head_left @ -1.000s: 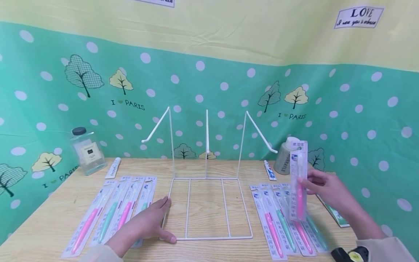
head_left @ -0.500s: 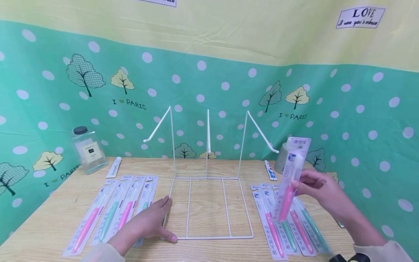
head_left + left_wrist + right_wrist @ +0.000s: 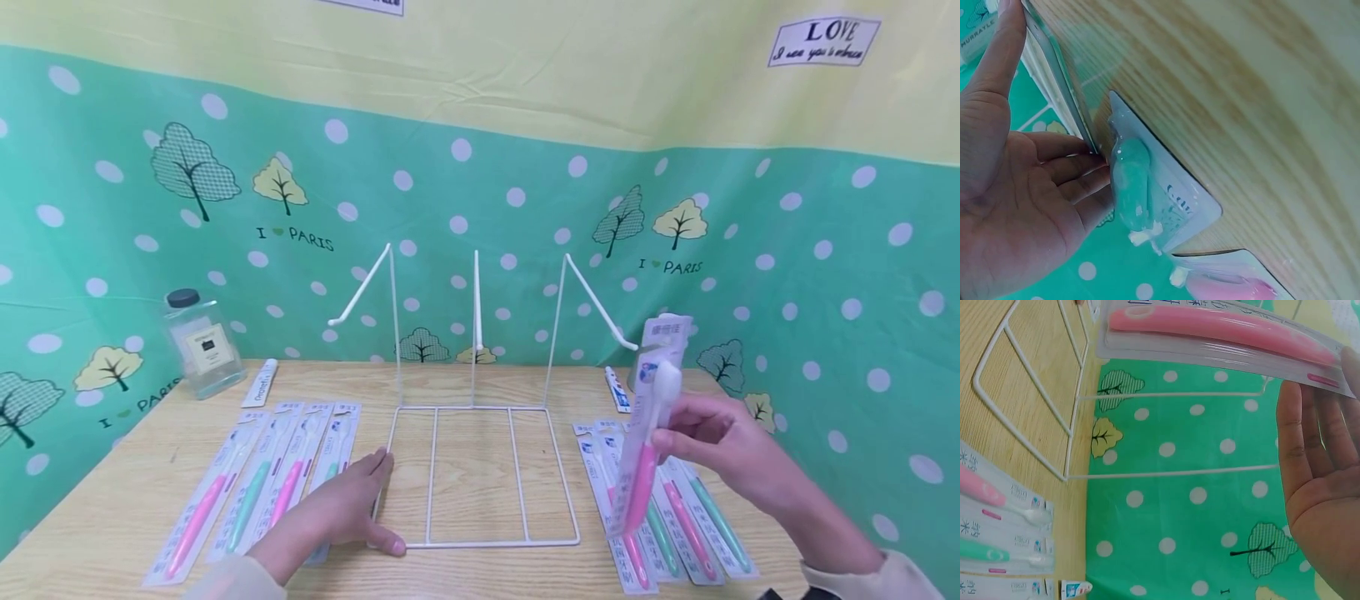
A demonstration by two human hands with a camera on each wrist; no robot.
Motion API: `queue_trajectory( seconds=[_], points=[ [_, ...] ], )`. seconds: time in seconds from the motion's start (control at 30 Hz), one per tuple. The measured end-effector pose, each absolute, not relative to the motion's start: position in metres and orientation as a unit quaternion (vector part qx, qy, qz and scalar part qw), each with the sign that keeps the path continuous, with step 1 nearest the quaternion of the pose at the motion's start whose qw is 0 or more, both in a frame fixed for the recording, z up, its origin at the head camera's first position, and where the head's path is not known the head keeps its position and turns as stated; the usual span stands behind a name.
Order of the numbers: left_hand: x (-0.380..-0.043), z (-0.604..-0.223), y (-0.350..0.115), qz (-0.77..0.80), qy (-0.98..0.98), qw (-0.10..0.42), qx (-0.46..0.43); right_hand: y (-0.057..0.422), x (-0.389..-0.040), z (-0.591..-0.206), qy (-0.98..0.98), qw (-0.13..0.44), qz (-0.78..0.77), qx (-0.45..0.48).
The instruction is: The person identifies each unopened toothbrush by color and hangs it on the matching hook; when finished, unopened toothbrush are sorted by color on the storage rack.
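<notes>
Right hand (image 3: pixel 731 442) is pinching pink toothbrush pack (image 3: pixel 643 471) — tilted, above right-hand packs (image 3: pixel 682 517) | left hand (image 3: pixel 337 508) is resting on wire rack (image 3: pixel 472 546) — thumb apart from fingers | pack touching right hook (image 3: pixel 592 297): cannot tell, overlapping.

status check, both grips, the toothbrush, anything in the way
Right grip pinching packaged pink toothbrush, raised beside right hook. Left grip on wire rack, near left corner. Nothing seen blocking that hook; toothbrush-to-hook contact unclear.
</notes>
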State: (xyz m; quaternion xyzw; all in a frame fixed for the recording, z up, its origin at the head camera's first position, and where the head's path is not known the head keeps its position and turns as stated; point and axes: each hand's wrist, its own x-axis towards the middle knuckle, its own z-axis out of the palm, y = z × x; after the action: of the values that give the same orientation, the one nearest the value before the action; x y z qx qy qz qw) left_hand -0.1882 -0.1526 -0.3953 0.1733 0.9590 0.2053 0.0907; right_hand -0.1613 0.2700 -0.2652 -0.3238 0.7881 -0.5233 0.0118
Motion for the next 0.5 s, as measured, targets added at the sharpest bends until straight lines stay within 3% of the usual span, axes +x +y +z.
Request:
queue_trajectory(
  seconds=[0.5],
  points=[
    [-0.187, -0.392, -0.152, 0.203, 0.959, 0.096, 0.175, 0.255, -0.169, -0.271, 0.806, 0.016, -0.502, -0.312]
  ],
)
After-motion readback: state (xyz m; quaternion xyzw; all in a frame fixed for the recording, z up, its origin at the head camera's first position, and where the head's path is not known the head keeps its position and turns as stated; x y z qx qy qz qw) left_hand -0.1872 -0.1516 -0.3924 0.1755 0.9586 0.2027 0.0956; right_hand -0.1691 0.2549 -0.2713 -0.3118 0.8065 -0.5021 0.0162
